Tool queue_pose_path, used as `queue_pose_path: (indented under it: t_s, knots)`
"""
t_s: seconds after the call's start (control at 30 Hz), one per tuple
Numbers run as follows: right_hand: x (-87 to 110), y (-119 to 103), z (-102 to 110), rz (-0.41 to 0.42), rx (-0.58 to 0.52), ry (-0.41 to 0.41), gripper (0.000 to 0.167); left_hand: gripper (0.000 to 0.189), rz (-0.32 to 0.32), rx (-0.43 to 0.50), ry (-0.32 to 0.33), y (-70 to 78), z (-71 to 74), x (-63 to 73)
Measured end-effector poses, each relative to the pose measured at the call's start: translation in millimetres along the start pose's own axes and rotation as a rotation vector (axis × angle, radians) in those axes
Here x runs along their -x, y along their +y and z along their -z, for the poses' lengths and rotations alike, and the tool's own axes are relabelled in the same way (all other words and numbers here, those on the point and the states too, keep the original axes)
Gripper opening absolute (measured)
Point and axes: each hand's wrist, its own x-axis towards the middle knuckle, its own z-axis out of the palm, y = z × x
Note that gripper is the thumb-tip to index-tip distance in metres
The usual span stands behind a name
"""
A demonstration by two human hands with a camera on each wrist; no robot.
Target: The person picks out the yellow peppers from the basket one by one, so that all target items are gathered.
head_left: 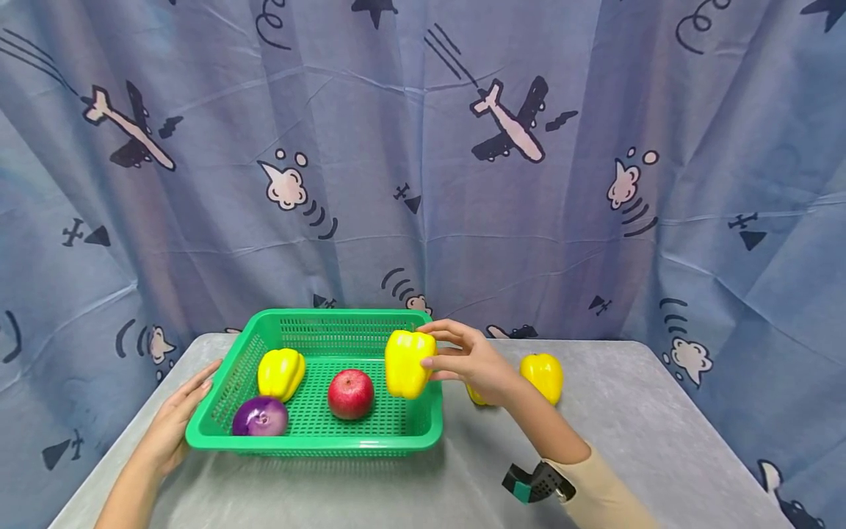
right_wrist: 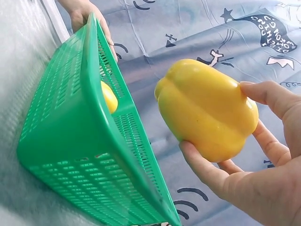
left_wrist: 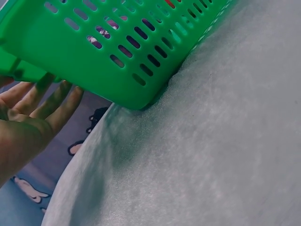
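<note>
A yellow bell pepper [head_left: 406, 365] is held between the fingers and thumb of my right hand [head_left: 472, 360], above the right end of the green basket [head_left: 317, 443]. The right wrist view shows the same bell pepper [right_wrist: 207, 110] pinched at its sides, apart from the basket's rim. Against the basket's left side rests my left hand [head_left: 175, 419]. In the left wrist view that hand's fingers [left_wrist: 63, 106] look fairly straight at the green wall. Inside the basket lie another yellow bell pepper [head_left: 280, 373], a purple onion [head_left: 261, 417] and a red apple-like or pomegranate-like fruit [head_left: 350, 394].
Right of the basket, a yellow bell pepper [head_left: 542, 377] sits on the grey table [head_left: 634, 441]. Another yellow pepper [head_left: 481, 397] is mostly hidden behind my right hand. A blue patterned curtain [head_left: 423, 147] hangs behind the table.
</note>
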Motion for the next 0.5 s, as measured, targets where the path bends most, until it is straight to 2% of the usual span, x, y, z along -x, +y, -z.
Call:
queue_pose_path:
  t_s: [0.3,0.5]
  knots:
    - [14.0,-0.7,15.0,0.026,0.021,-0.014,0.052,0.049,0.017,-0.013,0.061,0.5,-4.5,-0.8]
    - [24.6,-2.4,21.7,0.006,0.038,0.031,0.053,0.047,0.031,0.005,0.082,0.2,-6.1,-1.2]
